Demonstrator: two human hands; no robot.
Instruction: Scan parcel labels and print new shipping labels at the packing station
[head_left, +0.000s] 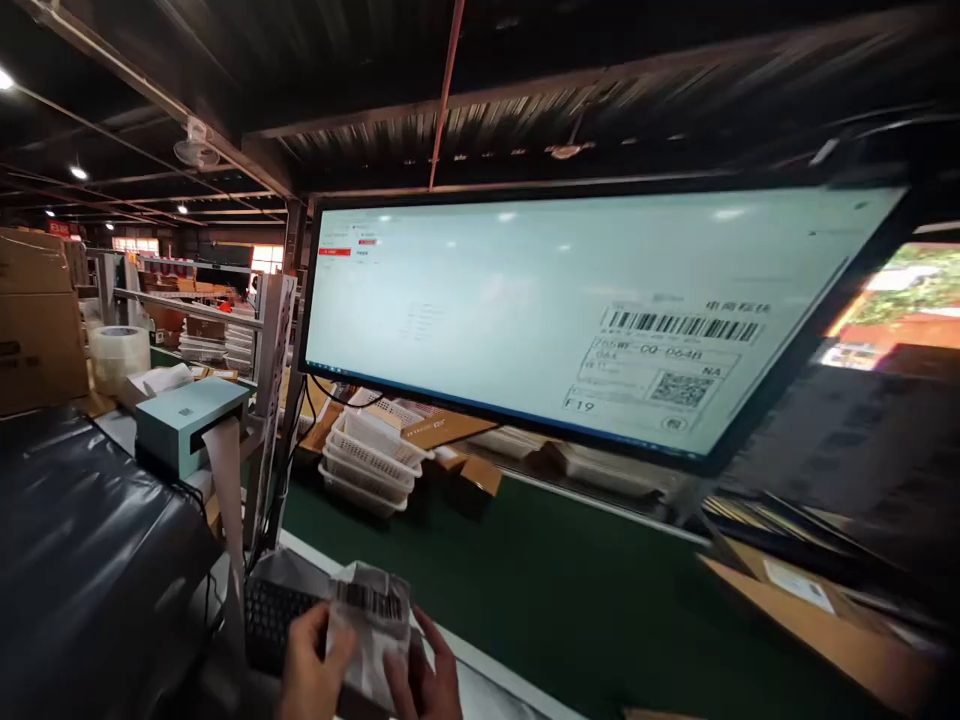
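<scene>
Between both hands is a small pale package [367, 620] in clear wrapping, with a barcode label across its upper part. My left hand [315, 660] grips its left side, thumb over the front. My right hand [431, 670] is closed around its lower right edge. Behind the package and to its left lies a black keyboard [270, 615], partly covered by the left hand. Above hangs a large monitor [495, 310], its screen showing a shipping label with a barcode and a QR code.
A label printer [184, 420] at the left has a paper strip [229, 490] hanging from it. White baskets [371, 460] are stacked on the green conveyor belt [570, 580]. Cardboard [810, 610] lies at the right. A metal post [274, 390] stands beside the monitor.
</scene>
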